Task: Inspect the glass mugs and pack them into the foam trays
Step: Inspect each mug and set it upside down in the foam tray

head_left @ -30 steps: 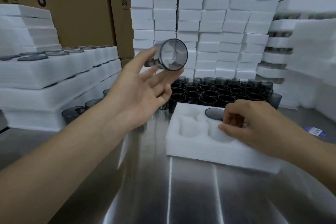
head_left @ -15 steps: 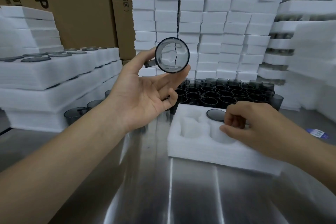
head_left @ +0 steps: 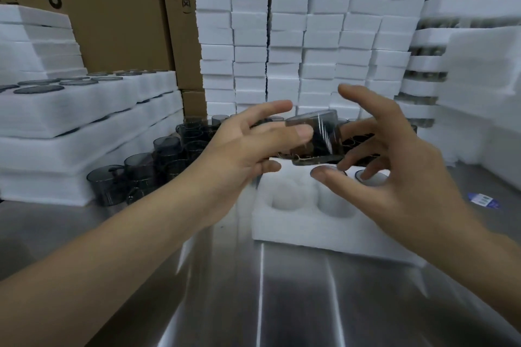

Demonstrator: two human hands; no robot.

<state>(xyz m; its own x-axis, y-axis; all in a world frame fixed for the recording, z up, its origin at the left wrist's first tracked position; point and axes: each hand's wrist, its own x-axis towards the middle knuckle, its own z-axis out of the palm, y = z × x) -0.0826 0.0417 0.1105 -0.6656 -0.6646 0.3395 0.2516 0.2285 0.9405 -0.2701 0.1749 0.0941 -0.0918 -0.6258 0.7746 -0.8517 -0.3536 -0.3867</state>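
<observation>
A smoky grey glass mug (head_left: 324,135) hangs in the air on its side, just above the white foam tray (head_left: 282,225). My left hand (head_left: 239,155) pinches the mug, thumb on its near wall and fingers behind it. My right hand (head_left: 394,172) is spread wide on the mug's right side, thumb below it and fingers curving behind; I cannot tell whether it touches the glass. The tray has round pockets, two near ones bare. One mug (head_left: 369,179) sits in a far pocket, partly hidden by my right hand.
Several loose grey mugs (head_left: 169,149) stand behind and left of the tray on the steel table (head_left: 282,290). Packed foam trays (head_left: 70,110) are stacked at the left. A wall of foam blocks (head_left: 310,36) and cardboard boxes (head_left: 112,8) stand behind. A blue label (head_left: 483,200) lies at the right.
My left hand has brought the mug down from eye level to just above the tray and turned it sideways. My right hand has lifted off the tray and opened beside the mug.
</observation>
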